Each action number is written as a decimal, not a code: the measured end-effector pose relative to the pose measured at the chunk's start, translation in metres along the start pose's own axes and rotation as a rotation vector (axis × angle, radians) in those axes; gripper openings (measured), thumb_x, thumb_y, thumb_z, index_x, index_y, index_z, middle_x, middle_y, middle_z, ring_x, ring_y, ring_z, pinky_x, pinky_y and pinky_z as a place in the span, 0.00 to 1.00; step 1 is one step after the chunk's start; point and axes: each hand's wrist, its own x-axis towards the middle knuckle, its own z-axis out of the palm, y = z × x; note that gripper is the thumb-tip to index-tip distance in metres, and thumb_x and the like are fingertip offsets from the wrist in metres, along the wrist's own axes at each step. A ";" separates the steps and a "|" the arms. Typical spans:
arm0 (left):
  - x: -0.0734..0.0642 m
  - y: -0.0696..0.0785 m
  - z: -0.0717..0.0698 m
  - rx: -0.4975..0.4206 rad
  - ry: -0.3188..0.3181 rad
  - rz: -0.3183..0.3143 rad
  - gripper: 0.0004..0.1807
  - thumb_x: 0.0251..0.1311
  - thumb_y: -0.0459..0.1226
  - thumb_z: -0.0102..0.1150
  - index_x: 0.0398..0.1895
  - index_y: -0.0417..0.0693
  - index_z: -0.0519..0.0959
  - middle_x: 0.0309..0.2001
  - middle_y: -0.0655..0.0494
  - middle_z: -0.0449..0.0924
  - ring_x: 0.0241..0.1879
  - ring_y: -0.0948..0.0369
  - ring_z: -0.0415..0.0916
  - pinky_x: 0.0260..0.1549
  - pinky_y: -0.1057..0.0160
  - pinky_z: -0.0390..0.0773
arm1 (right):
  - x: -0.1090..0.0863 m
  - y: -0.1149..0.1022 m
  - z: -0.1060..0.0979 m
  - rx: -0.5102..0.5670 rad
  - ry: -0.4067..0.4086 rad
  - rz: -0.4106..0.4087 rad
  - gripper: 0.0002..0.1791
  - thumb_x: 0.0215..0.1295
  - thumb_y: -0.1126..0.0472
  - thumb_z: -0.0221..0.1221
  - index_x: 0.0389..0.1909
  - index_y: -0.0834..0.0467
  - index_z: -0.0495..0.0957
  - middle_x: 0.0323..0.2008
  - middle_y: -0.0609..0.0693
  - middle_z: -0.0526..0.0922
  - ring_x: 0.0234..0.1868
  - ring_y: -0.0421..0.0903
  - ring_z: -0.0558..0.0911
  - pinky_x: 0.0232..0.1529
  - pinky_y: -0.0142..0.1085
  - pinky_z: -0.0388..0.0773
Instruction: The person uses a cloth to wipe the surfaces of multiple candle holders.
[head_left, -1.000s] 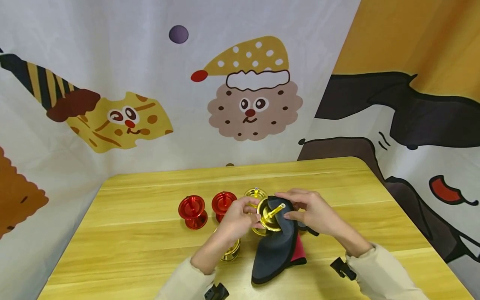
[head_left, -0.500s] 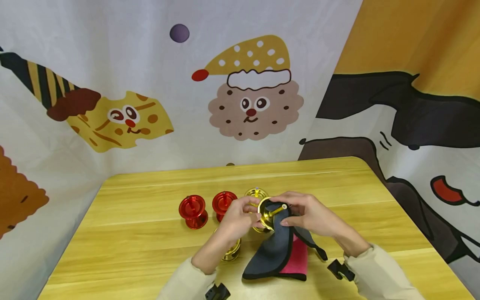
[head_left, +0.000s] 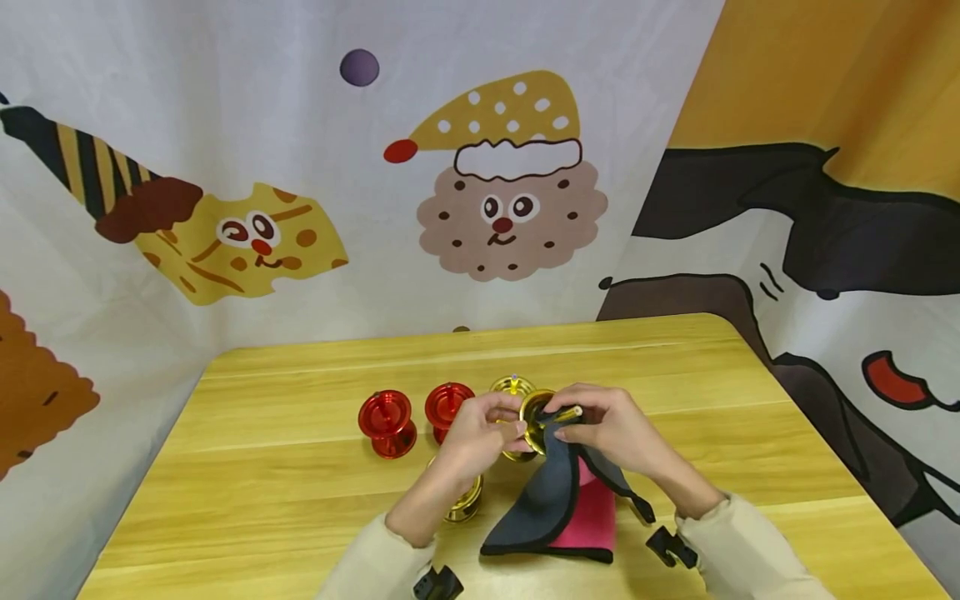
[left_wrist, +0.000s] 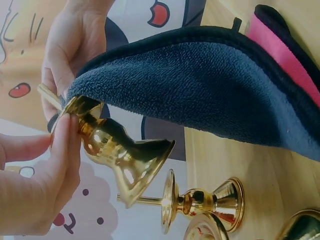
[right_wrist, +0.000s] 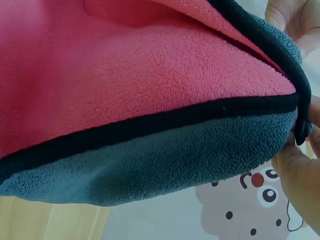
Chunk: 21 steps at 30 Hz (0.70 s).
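Note:
My left hand [head_left: 480,433] pinches the dish rim of a shiny gold candle holder [left_wrist: 122,155], tilted and raised above the table. The holder's spike points toward my right hand [head_left: 618,425]. That hand grips a two-sided cleaning cloth [left_wrist: 190,90], dark grey and pink with black edging, and holds it against the inside of the dish around the spike base. The cloth hangs below the right hand, its pink side [right_wrist: 150,75] filling much of the right wrist view. Part of the dish is hidden by the cloth and fingers.
Two red candle holders [head_left: 385,423] stand upright left of the hands, one partly behind the left hand. Gold candle holders [left_wrist: 230,202] stand close under the held one, and another gold one [head_left: 465,502] is below the left forearm. A printed curtain [head_left: 300,125] hangs behind the wooden table [head_left: 247,467].
My right hand has shifted slightly left and worked the cloth further into the dish. The cloth's hanging end has swung left, showing more pink. The candle holder has turned a little in my left hand.

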 end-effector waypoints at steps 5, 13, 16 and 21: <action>0.002 -0.003 -0.001 -0.029 0.018 -0.054 0.09 0.59 0.26 0.53 0.39 0.26 0.72 0.32 0.44 0.71 0.26 0.57 0.79 0.35 0.58 0.80 | -0.001 0.003 -0.001 0.047 -0.014 0.053 0.12 0.50 0.69 0.65 0.38 0.59 0.80 0.42 0.54 0.79 0.29 0.42 0.76 0.25 0.31 0.74; 0.004 -0.005 0.000 -0.032 0.047 -0.082 0.05 0.59 0.26 0.54 0.34 0.27 0.73 0.28 0.44 0.72 0.22 0.60 0.77 0.31 0.61 0.80 | -0.001 0.004 -0.002 0.073 -0.025 0.086 0.14 0.50 0.70 0.65 0.40 0.61 0.80 0.42 0.55 0.79 0.26 0.40 0.73 0.25 0.30 0.74; 0.004 -0.006 0.001 -0.019 0.068 -0.078 0.05 0.59 0.26 0.54 0.33 0.28 0.73 0.28 0.44 0.72 0.22 0.60 0.77 0.30 0.62 0.81 | -0.001 0.003 -0.005 0.093 -0.022 0.095 0.15 0.50 0.71 0.65 0.41 0.62 0.79 0.42 0.57 0.79 0.27 0.40 0.75 0.27 0.31 0.76; 0.004 -0.006 0.002 0.004 0.091 -0.066 0.05 0.58 0.26 0.54 0.32 0.27 0.73 0.27 0.45 0.72 0.20 0.60 0.76 0.31 0.59 0.80 | -0.001 -0.002 -0.010 0.124 -0.023 0.111 0.15 0.50 0.71 0.64 0.42 0.63 0.79 0.44 0.59 0.78 0.33 0.45 0.79 0.32 0.34 0.79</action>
